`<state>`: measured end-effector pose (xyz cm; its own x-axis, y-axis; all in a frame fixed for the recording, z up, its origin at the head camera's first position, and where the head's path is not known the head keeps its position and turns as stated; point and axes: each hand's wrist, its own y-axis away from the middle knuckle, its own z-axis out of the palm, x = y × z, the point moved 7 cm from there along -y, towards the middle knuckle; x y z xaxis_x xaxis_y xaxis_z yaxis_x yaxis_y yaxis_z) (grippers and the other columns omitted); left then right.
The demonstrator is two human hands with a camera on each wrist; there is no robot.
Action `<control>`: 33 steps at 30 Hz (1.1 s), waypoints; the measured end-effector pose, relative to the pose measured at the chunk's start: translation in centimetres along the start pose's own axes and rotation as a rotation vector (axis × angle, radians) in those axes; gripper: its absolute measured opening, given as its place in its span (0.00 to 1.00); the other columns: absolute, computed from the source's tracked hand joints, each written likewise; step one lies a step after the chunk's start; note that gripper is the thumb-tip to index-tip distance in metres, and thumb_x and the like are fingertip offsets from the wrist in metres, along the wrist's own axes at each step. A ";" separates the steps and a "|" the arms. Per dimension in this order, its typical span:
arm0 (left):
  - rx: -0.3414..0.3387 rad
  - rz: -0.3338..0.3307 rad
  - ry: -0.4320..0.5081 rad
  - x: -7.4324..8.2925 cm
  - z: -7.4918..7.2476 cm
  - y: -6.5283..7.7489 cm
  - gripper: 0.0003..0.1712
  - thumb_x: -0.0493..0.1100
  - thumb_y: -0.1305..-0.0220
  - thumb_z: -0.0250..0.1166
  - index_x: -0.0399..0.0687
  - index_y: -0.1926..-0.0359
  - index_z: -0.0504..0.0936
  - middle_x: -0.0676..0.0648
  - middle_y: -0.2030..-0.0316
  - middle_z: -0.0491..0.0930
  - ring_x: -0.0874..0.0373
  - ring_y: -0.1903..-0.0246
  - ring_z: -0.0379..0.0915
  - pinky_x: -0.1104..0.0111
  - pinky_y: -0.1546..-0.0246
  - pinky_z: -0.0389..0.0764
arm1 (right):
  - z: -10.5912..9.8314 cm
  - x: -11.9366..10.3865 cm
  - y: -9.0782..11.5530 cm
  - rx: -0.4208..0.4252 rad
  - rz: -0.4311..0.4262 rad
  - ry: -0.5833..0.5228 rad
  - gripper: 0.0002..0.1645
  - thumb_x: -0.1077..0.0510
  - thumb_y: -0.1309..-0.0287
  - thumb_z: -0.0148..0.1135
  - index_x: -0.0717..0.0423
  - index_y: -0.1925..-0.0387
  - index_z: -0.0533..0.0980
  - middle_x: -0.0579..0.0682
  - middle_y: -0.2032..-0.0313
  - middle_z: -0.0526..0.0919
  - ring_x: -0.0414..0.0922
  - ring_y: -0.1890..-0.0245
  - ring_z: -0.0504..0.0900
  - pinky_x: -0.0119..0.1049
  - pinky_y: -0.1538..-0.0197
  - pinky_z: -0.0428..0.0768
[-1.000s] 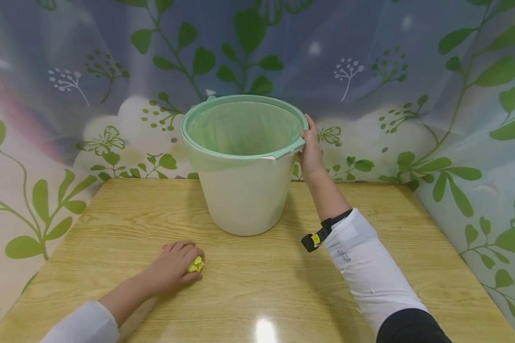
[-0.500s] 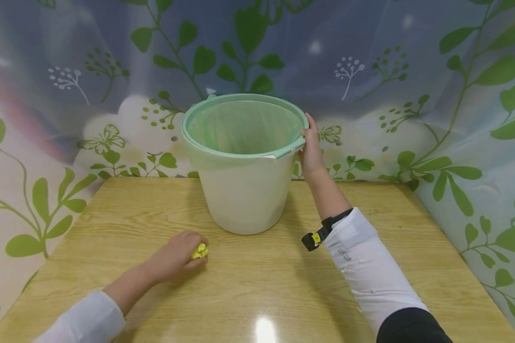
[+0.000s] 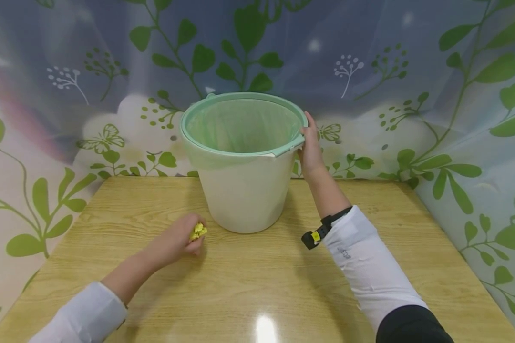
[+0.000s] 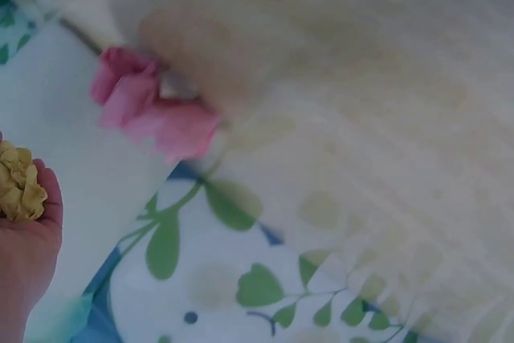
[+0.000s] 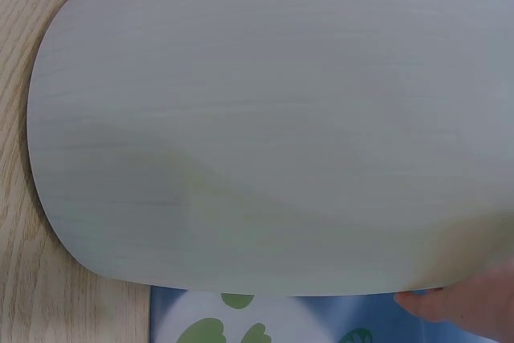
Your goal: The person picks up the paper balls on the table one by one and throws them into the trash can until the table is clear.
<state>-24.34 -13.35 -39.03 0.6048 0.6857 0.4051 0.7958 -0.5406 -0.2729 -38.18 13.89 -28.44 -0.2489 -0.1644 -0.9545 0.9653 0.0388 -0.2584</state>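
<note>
My left hand (image 3: 179,240) holds a crumpled yellow paper ball (image 3: 199,231) in its curled fingers, low in front of the bucket and to its left. In the left wrist view the same yellow ball sits at the left edge, and a crumpled pink piece (image 4: 152,106), apart from it, lies beside a blurred skin-toned shape. My right hand (image 3: 312,148) grips the rim of a white bucket (image 3: 244,195) with a green rim and a pale green lining, at its right side. The bucket stands upright on the wooden table; in the right wrist view its wall fills most of the picture.
The table (image 3: 257,276) is light wood with a bright reflection near the front. Behind it and at both sides hangs a leaf-printed cloth (image 3: 369,57), close behind the bucket. A black strap (image 3: 322,233) sits on the right wrist.
My left hand has moved forward toward the bucket with the yellow paper ball. A bit of pink that showed by its fingers earlier is out of sight in the head view. The right hand stays put.
</note>
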 end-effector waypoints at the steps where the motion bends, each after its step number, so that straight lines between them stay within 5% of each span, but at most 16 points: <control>1: 0.024 0.011 -0.005 0.2 -0.5 -0.2 0.13 0.31 0.43 0.62 0.36 0.57 0.71 0.46 0.66 0.72 0.61 0.68 0.70 0.70 0.68 0.76 | 0.0 0.0 0.0 -0.001 -0.001 0.000 0.43 0.53 0.41 0.32 0.49 0.24 0.40 0.50 0.25 0.46 0.47 0.27 0.51 0.50 0.27 0.51; 7: 0.261 0.141 -0.098 1.7 -4.7 -1.3 0.15 0.26 0.49 0.64 0.32 0.59 0.72 0.41 0.66 0.74 0.55 0.68 0.69 0.64 0.70 0.76 | 0.0 0.0 0.0 0.004 0.006 -0.002 0.43 0.53 0.41 0.33 0.49 0.24 0.40 0.50 0.25 0.46 0.46 0.27 0.51 0.50 0.27 0.51; 14: 0.428 0.065 -0.083 2.2 -10.3 -2.1 0.16 0.26 0.47 0.62 0.30 0.57 0.70 0.35 0.61 0.73 0.47 0.64 0.69 0.59 0.66 0.74 | 0.1 0.2 0.0 0.008 0.011 -0.008 0.44 0.53 0.42 0.35 0.48 0.24 0.40 0.49 0.25 0.46 0.46 0.27 0.51 0.49 0.27 0.52; 18: 0.511 0.082 -0.105 3.1 -13.1 -2.9 0.16 0.26 0.46 0.62 0.28 0.56 0.69 0.32 0.60 0.72 0.44 0.63 0.69 0.59 0.65 0.73 | 0.0 0.0 0.0 0.008 0.002 -0.007 0.44 0.53 0.42 0.35 0.49 0.24 0.40 0.49 0.25 0.46 0.46 0.27 0.51 0.50 0.27 0.51; 26: 0.500 0.087 -0.062 5.3 -16.9 -5.9 0.14 0.27 0.42 0.58 0.28 0.54 0.69 0.32 0.57 0.70 0.45 0.59 0.66 0.60 0.60 0.68 | 0.0 -0.1 -0.3 0.009 -0.002 -0.007 0.43 0.53 0.41 0.35 0.49 0.24 0.41 0.50 0.26 0.49 0.46 0.28 0.52 0.49 0.27 0.52; 33: 0.445 0.019 0.009 6.6 -17.9 -9.7 0.15 0.35 0.35 0.55 0.32 0.50 0.68 0.35 0.53 0.69 0.47 0.58 0.64 0.60 0.60 0.69 | 0.1 0.0 -0.1 0.012 0.004 -0.010 0.43 0.54 0.41 0.35 0.50 0.24 0.40 0.51 0.26 0.49 0.46 0.28 0.53 0.49 0.27 0.51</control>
<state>-28.67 -12.29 -18.13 0.6209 0.6719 0.4036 0.7217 -0.2892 -0.6289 -38.27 13.77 -28.39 -0.2444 -0.1738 -0.9540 0.9671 0.0280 -0.2529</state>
